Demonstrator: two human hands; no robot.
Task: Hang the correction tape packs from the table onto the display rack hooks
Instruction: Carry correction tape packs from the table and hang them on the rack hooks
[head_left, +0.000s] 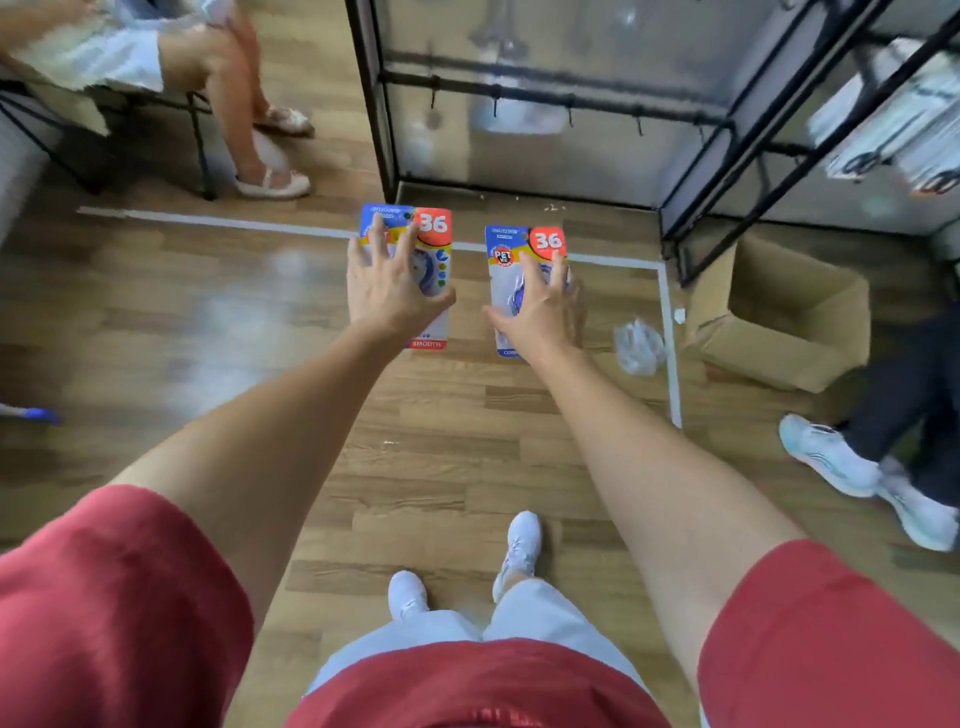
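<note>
While your fingers (382, 244) lie spread over the printed fronts, each hand is clamped on one pack. The left hand (387, 296) covers the left pack (436, 234) and the right hand (537, 312) the right pack (519, 244). Each thumb sits at the inner edge, and what presses from behind is hidden.

Both packs stand upright in the air above the floor (208, 312), side by side but apart, short of the rack (371, 104). No surface shows here.

Expect these packs to weigh almost nothing. Each looks like a thin card with a clear blister over the tape, so it is likely stiff along its length but quick to bend or twist. The glossy plastic may slide under flat fingers.

Your grip sits on the blister, mid-card, which leaves the top free. That suits hanging, since the top edge must meet a hook. A firmer hold would be a pinch on the card's side edges, just below the red "36" patch, rather than squeezing the bubble.

The hooks (495, 104) hang in a row from the dark rail (545, 96), low in the rack. They look thin and blurred, so threading a small hole will need one pack at a time.
</note>
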